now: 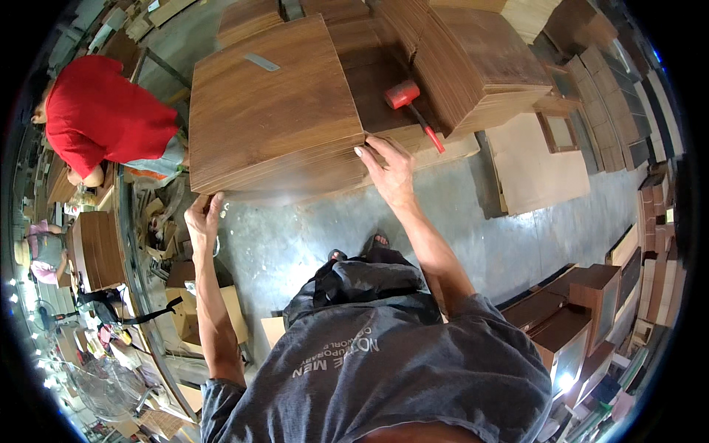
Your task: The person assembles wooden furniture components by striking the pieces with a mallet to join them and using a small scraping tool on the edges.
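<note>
A tall stack of brown wood-grain panels point(269, 96) stands in front of me, its layered edges facing my body. My left hand point(203, 220) is closed at the near left corner of the stack, fingers curled at the panel edge. At the near right corner, my right hand point(390, 168) grips the top panel's edge between thumb and fingers. A flat grey metal strip point(262, 62) lies on the top panel toward the far side. Right of the stack, a mallet point(402, 94) with a red head and red grip rests on lower brown boards.
Another high panel stack point(484, 66) rises at the right, with a pale board point(539, 166) beyond it. Dark cabinets point(565, 317) stand at the lower right. On the left, a person in a red shirt point(107, 114) bends over a bench; a cardboard box point(210, 314) sits below.
</note>
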Demonstrator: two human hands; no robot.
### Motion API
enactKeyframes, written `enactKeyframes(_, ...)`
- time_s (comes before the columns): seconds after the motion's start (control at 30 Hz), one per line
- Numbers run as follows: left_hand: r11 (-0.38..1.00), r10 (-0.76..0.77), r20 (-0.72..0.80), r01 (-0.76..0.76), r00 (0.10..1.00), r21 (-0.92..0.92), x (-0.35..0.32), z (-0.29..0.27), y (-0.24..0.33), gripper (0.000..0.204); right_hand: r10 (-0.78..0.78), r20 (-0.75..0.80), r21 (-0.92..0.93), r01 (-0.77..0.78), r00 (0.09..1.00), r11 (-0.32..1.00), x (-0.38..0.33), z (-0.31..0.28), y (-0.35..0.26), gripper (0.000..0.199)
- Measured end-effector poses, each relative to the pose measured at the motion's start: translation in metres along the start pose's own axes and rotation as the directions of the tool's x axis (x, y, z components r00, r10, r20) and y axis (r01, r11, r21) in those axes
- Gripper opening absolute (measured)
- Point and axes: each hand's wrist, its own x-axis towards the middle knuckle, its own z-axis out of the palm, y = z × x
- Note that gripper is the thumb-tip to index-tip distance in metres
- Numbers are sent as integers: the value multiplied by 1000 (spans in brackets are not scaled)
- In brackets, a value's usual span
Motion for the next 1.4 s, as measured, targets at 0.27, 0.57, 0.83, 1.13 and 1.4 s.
enactKeyframes(0.27,988,-3,-68,-7,998,-154,5,-21,21,33,-286,7,-67,286,958,956,31,-4,-29,35)
enactKeyframes(0.57,976,214,1,-214,977,33,11,-39,25,27,-216,139,37,213,966,976,34,-14,-23,28)
enactKeyframes(0.83,940,326,141,-336,935,53,27,-55,17,25,-164,205,-1,168,965,986,42,-22,-20,26)
enactKeyframes(1.13,965,194,386,-246,902,91,45,-80,26,29,-105,237,32,100,966,994,43,-23,-18,27)
enactKeyframes(1.4,969,177,330,-222,927,104,39,-73,14,25,0,223,5,-1,975,1000,36,-21,-12,28)
